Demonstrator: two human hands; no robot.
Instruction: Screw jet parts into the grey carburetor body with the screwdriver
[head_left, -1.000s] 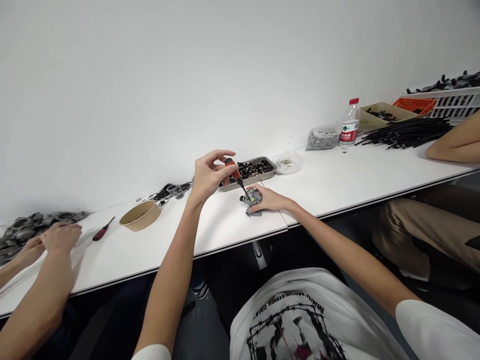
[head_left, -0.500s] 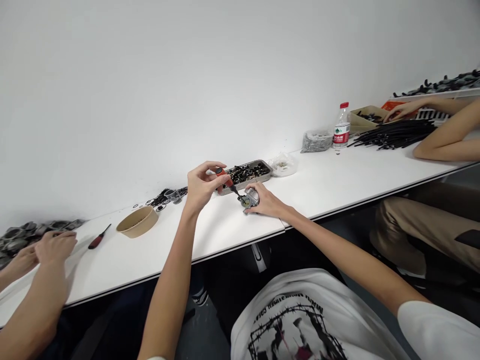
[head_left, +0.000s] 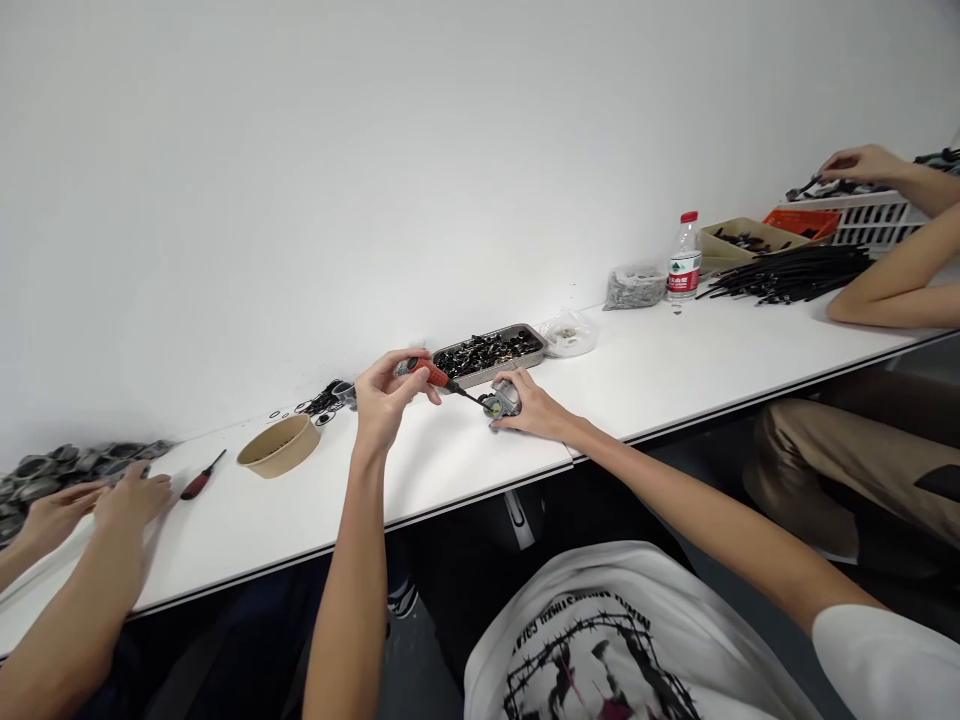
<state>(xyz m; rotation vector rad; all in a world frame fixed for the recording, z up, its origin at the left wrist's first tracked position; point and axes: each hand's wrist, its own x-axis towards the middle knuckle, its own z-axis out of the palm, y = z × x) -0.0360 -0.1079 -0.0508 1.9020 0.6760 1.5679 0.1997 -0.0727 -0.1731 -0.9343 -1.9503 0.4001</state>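
My left hand point(head_left: 384, 395) grips a small screwdriver point(head_left: 439, 379) with a red-orange handle, tilted low to the right, its tip resting in a small grey metal part point(head_left: 504, 400) on the white table point(head_left: 660, 365). My right hand point(head_left: 534, 404) holds that part down against the tabletop, tipped toward the screwdriver. Just behind both hands lies a metal tray point(head_left: 517, 361) full of small black pieces.
A brown paper bowl point(head_left: 279, 445) and a second red screwdriver point(head_left: 201, 475) lie to the left, near another person's hands point(head_left: 97, 500) and grey parts point(head_left: 45, 465). To the right stand a water bottle point(head_left: 683, 260), plastic bags point(head_left: 634, 285), black rods point(head_left: 795, 270) and another person's arms point(head_left: 892, 280).
My left hand has lowered and swung the screwdriver from near upright to almost flat. My right hand tipped the grey part toward it. The person at right reached up to the white basket.
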